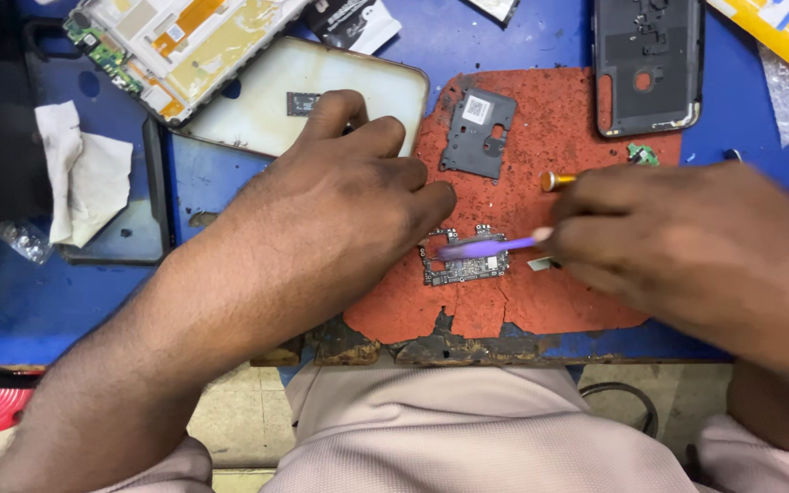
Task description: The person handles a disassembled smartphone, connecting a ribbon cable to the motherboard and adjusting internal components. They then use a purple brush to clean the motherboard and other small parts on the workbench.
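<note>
A small phone circuit board (468,267) lies on a worn red mat (577,119). My left hand (340,196) rests beside it, fingertips touching the board's upper left edge. My right hand (678,233) grips a thin purple tool (486,246), whose tip lies across the board. A gold-tipped tool (556,181) also sticks out above my right fingers; how it is held is hidden. A dark metal shield plate (477,132) lies on the mat above the board.
A black phone back cover (647,64) sits at the top right, a phone frame with orange flex cables (175,46) at top left, a pale tray (267,110) beside it, a white cloth (84,173) at left. The blue bench's chipped front edge (431,351) is close.
</note>
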